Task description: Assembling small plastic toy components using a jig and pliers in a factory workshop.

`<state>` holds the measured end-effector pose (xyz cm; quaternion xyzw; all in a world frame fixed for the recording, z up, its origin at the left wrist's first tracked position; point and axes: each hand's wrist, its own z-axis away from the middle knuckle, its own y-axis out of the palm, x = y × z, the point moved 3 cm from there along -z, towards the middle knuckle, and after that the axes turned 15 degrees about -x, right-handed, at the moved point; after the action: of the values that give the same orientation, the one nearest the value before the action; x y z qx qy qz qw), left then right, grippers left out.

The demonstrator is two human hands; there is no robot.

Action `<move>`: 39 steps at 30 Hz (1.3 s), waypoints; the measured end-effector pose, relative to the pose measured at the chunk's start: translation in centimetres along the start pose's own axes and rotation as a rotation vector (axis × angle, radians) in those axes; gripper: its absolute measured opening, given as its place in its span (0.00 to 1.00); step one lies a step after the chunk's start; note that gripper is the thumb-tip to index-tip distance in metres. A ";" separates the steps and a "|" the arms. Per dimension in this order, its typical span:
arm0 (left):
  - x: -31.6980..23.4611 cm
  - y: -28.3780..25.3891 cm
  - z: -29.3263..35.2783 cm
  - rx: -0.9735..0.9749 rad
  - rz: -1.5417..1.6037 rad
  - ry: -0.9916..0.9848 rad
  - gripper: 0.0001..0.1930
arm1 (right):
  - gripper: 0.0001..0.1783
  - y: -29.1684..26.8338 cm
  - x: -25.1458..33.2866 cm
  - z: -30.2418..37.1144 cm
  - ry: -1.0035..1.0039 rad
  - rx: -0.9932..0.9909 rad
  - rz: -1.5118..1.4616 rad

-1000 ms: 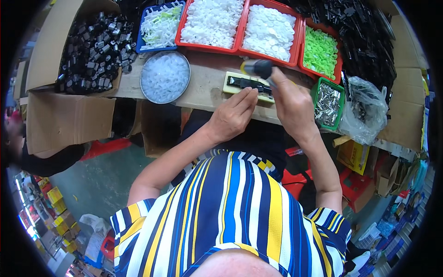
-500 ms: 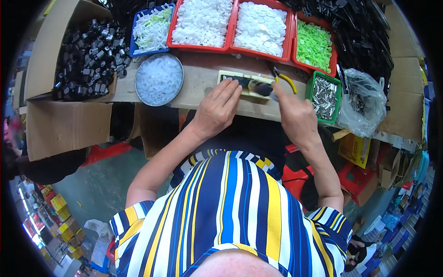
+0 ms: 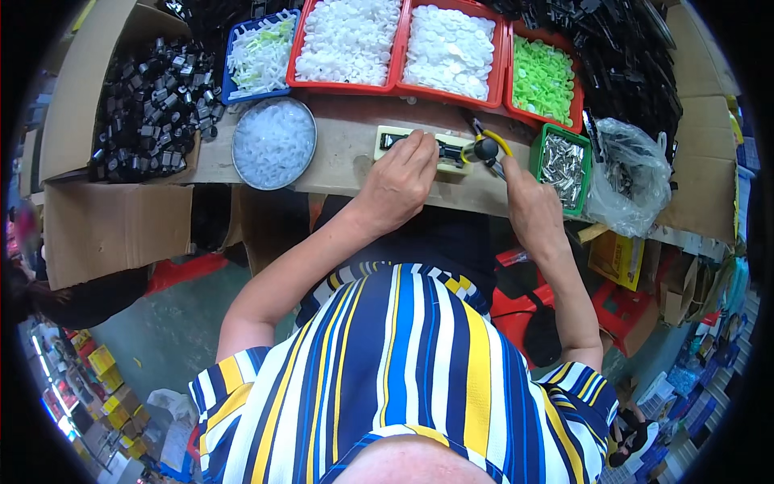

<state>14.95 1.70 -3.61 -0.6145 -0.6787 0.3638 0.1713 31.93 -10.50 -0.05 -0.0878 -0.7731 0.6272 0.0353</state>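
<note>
1. Nearest us, our right hand (image 3: 532,208) is closed around the lower end of a round-headed hand tool (image 3: 485,150); its dark head stands over the right end of the work, just beside the pliers.
2. Our left hand (image 3: 401,181) rests with bunched fingertips on a long black plastic part (image 3: 450,153). We cannot tell whether the fingers pinch the part or only press it; they hide its middle.
3. The black plastic part lies in a cream rectangular fixture (image 3: 389,130) near the front edge of the workbench (image 3: 343,133). For good work, we should press it flat and level in this fixture.
4. We judge the tool suited to short, square taps. We should aim its head at the exposed right end, well clear of the left fingertips.
5. Yellow-handled pliers (image 3: 500,141) lie open just beyond the tool head. We would do well to set them aside for a free swing.
6. To the right, a green tray (image 3: 538,157) holds small metal pieces (image 3: 563,171); to the left stands a round bowl (image 3: 235,153) of translucent pieces (image 3: 276,143).
7. Farthest off, red trays hold white discs (image 3: 449,48) and light-green pieces (image 3: 540,77).
</note>
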 end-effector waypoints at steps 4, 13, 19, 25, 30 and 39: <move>0.2 -0.2 0.0 0.008 0.021 -0.007 0.18 | 0.14 -0.9 -1.9 -1.5 0.083 -0.180 -0.112; 1.0 -0.6 -1.7 0.030 0.180 -0.214 0.17 | 0.08 2.0 -11.8 -6.7 0.152 -0.402 0.108; 1.8 -0.4 -1.7 0.063 0.193 -0.201 0.19 | 0.09 0.0 -8.3 -5.9 0.100 -0.508 -0.001; 1.7 -2.3 -3.2 -0.030 0.443 -0.458 0.20 | 0.14 2.7 -1.4 -3.0 -0.022 -0.229 -0.358; 1.5 -3.4 -3.1 -0.153 0.466 -0.417 0.19 | 0.18 3.2 -0.4 -3.9 0.082 -0.084 -0.295; 1.4 -3.6 -2.3 -0.080 0.507 -0.523 0.16 | 0.08 3.3 -0.3 -3.1 0.139 -0.069 -0.276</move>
<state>13.75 3.73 0.19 -0.6557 -0.5394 0.5126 -0.1277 33.02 -6.93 -2.59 -0.0248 -0.7945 0.5820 0.1716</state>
